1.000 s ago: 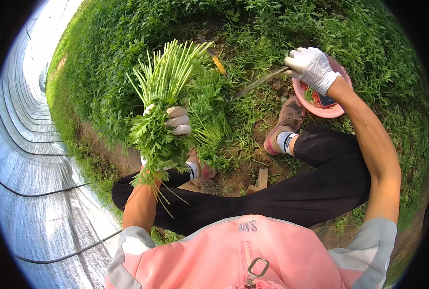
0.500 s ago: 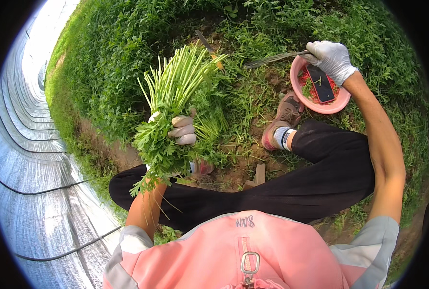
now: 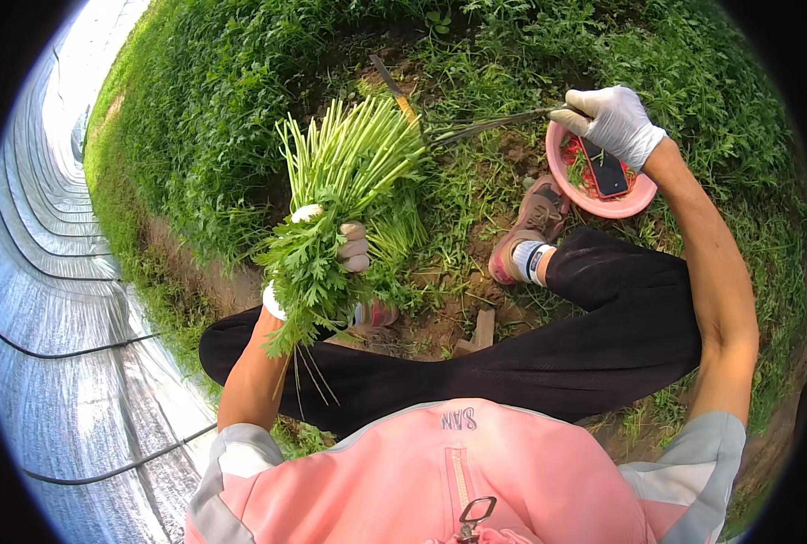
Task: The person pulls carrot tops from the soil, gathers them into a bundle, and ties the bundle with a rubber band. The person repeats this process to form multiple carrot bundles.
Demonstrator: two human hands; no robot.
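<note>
L hand (image 3: 354, 247) w/ 1 greens bunch (image 3: 342, 163).

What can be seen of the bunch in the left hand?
The bunch is a sheaf of greens: straight, pale stems fan toward the picture's top; darker, lobed leaves hang at the lower end, thin stalks dangling below. The gloved left hand grips its middle, above the ground. No tie shows. Dark strands from the right hand reach toward the stem ends; whether they touch is unclear.
</note>
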